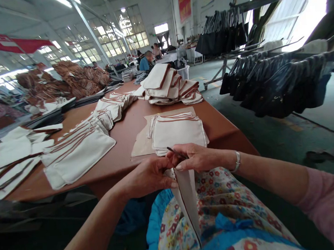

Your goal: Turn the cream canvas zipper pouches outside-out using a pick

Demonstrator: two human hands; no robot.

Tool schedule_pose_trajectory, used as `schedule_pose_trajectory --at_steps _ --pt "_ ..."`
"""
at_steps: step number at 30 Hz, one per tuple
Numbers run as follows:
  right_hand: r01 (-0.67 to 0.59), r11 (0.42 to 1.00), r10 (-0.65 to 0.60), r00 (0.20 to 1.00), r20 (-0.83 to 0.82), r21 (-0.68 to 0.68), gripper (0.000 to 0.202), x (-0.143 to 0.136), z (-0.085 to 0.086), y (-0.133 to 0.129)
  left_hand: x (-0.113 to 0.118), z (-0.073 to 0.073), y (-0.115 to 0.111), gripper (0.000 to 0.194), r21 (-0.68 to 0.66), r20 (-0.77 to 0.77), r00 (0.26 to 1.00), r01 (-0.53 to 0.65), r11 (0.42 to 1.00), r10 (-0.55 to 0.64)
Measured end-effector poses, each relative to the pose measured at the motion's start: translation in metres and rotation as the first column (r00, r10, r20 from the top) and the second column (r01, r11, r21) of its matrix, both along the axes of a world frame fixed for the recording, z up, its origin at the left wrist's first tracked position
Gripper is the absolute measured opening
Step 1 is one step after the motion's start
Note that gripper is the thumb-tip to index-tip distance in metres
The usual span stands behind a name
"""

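Observation:
Over my lap hangs a cream fabric piece (187, 200) with a dark brown edge, its upper end pinched between both hands. My left hand (149, 176) is closed on that end, thumb and fingers pressed together. My right hand (198, 156) grips the same end from the other side, and a thin dark tool (173, 151) juts from its fingers; its kind is too small to tell. Just beyond the hands, a stack of cream fabric panels (177, 133) with brown piping lies on brown paper (142, 142).
The brown-covered table (128, 143) carries a fanned row of cream panels (79, 155), loose pieces (15, 148) at left and a taller pile (163, 83) behind. Brown bundles (65, 81) are heaped farther back. Black bags (273, 85) hang from a rack at right. A person (144, 63) sits beyond.

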State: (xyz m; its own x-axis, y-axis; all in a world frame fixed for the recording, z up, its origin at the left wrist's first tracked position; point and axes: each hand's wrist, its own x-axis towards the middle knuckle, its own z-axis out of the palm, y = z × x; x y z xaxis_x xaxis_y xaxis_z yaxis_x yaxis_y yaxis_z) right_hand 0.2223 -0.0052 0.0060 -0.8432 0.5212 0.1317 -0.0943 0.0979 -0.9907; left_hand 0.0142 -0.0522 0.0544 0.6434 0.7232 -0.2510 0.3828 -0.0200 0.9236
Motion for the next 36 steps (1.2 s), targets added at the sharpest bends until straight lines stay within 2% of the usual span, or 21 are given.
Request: schedule_pose_trajectory --at_steps 3,6,12,17,20,22,25,27,28,29,30,31,32,33,34,35,36 --pt "0.058 0.996 -0.06 0.998 0.03 0.062 0.029 0.007 -0.014 0.003 0.001 -0.007 0.0 0.027 -0.042 0.026 0.999 -0.035 0.998 0.036" --pt "0.094 0.986 -0.106 0.991 0.079 0.14 0.023 0.015 -0.021 0.004 0.003 -0.015 -0.001 0.032 -0.088 -0.004 0.994 -0.111 0.99 0.111" --pt "0.153 0.982 -0.167 0.978 0.125 0.115 0.019 0.022 -0.017 -0.003 0.017 -0.021 -0.002 0.033 -0.075 -0.07 0.964 -0.262 0.962 0.257" --pt "0.171 0.977 -0.186 0.975 0.123 0.129 0.015 0.024 -0.014 -0.006 0.023 -0.019 -0.002 0.029 -0.147 -0.012 0.96 -0.279 0.949 0.28" --pt "0.181 0.954 -0.217 0.967 0.132 0.238 0.017 0.025 -0.016 -0.008 0.023 -0.019 -0.003 0.025 -0.168 0.004 0.958 -0.283 0.944 0.288" --pt "0.202 0.89 -0.268 0.957 0.11 0.409 0.019 0.025 -0.02 -0.009 0.023 -0.021 -0.004 0.023 -0.177 0.008 0.957 -0.284 0.942 0.29" --pt "0.23 0.684 -0.349 0.937 0.033 0.692 0.022 0.024 -0.03 -0.013 0.025 -0.024 -0.005 0.022 -0.195 0.001 0.946 -0.317 0.928 0.323" --pt "0.218 0.573 -0.365 0.931 0.008 0.79 0.021 0.023 -0.035 -0.016 0.026 -0.027 -0.006 0.022 -0.207 0.0 0.934 -0.349 0.914 0.356" --pt "0.21 0.553 -0.366 0.931 0.008 0.806 0.021 0.022 -0.036 -0.017 0.027 -0.028 -0.006 0.022 -0.213 0.004 0.93 -0.359 0.909 0.368" --pt "0.215 0.555 -0.371 0.929 0.008 0.803 0.021 0.022 -0.037 -0.018 0.027 -0.029 -0.007 0.021 -0.216 0.01 0.927 -0.363 0.906 0.374" --pt "0.236 0.584 -0.384 0.923 0.009 0.777 0.021 0.021 -0.036 -0.019 0.028 -0.029 -0.007 0.02 -0.217 0.018 0.927 -0.362 0.907 0.374" --pt "0.26 0.648 -0.394 0.919 0.024 0.716 0.02 0.021 -0.034 -0.02 0.029 -0.03 -0.008 0.019 -0.215 0.023 0.927 -0.36 0.908 0.373" --pt "0.273 0.745 -0.39 0.919 0.065 0.609 0.019 0.021 -0.031 -0.02 0.029 -0.03 -0.008 0.019 -0.215 0.024 0.928 -0.359 0.908 0.372" --pt "0.277 0.847 -0.37 0.92 0.13 0.453 0.018 0.022 -0.028 -0.02 0.03 -0.03 -0.009 0.018 -0.216 0.025 0.927 -0.36 0.908 0.374" --pt "0.269 0.926 -0.327 0.922 0.206 0.265 0.017 0.022 -0.025 -0.019 0.03 -0.031 -0.009 0.018 -0.217 0.023 0.926 -0.362 0.906 0.376" --pt "0.253 0.964 -0.267 0.924 0.274 0.084 0.017 0.023 -0.022 -0.019 0.031 -0.031 -0.01 0.019 -0.219 0.021 0.925 -0.366 0.904 0.379" --pt "0.237 0.97 -0.209 0.924 0.32 -0.049 0.018 0.024 -0.019 -0.019 0.031 -0.031 -0.01 0.019 -0.221 0.018 0.923 -0.372 0.902 0.385"
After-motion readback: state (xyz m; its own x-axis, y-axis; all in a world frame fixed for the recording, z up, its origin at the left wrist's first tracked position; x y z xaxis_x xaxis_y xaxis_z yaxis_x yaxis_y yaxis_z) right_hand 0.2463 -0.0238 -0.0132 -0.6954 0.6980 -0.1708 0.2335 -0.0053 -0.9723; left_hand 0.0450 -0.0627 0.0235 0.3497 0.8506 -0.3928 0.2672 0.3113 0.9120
